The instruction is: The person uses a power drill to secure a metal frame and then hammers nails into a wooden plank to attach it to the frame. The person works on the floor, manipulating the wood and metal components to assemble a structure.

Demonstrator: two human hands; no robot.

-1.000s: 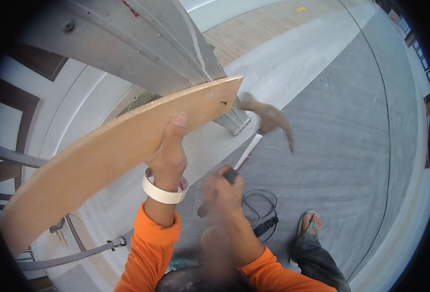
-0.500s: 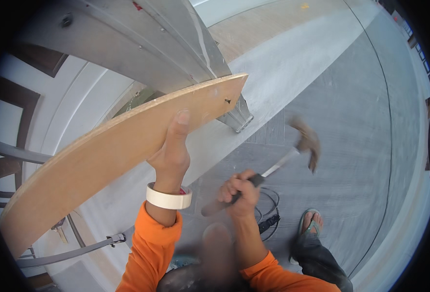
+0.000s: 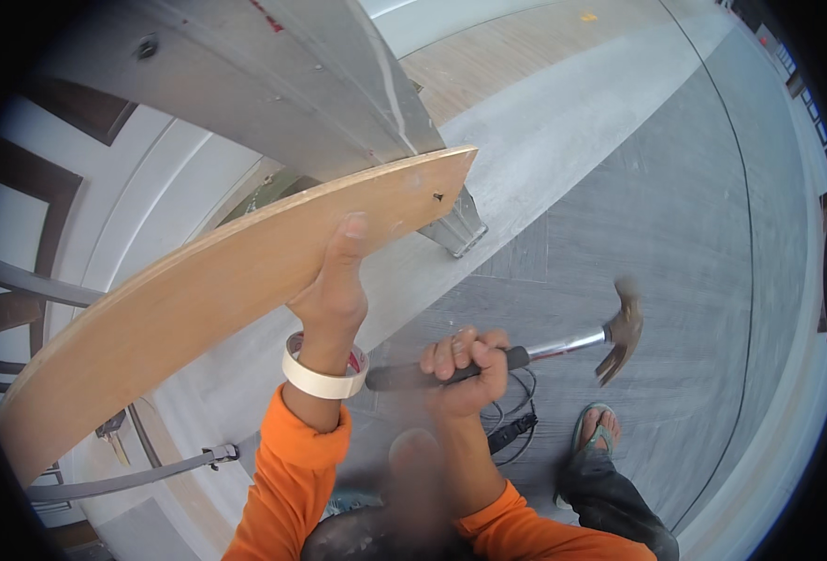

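Observation:
My left hand point(image 3: 334, 280) grips a long, curved plywood board point(image 3: 198, 266) by its lower edge, thumb flat on the face and the other fingers hidden behind. The board's far end lies against a grey metal post point(image 3: 338, 93). A small dark fastener or hole point(image 3: 438, 197) shows near that end. In my right hand point(image 3: 469, 372) is a claw hammer point(image 3: 568, 342), its black handle wrapped by my fingers. The hammer's head points right, well apart from the board. A roll of white tape point(image 3: 327, 381) sits around my left wrist like a bracelet.
A black cable point(image 3: 516, 432) lies coiled on the grey floor point(image 3: 656, 234) beside my sandalled foot point(image 3: 602, 425). Grey straps point(image 3: 137, 484) and dark frames point(image 3: 30, 178) are at the left. A pale strip of floor point(image 3: 525, 122) runs under the post.
The hammer has swung right and slightly down, turning closer to level, away from the board. My left hand and the board have barely moved.

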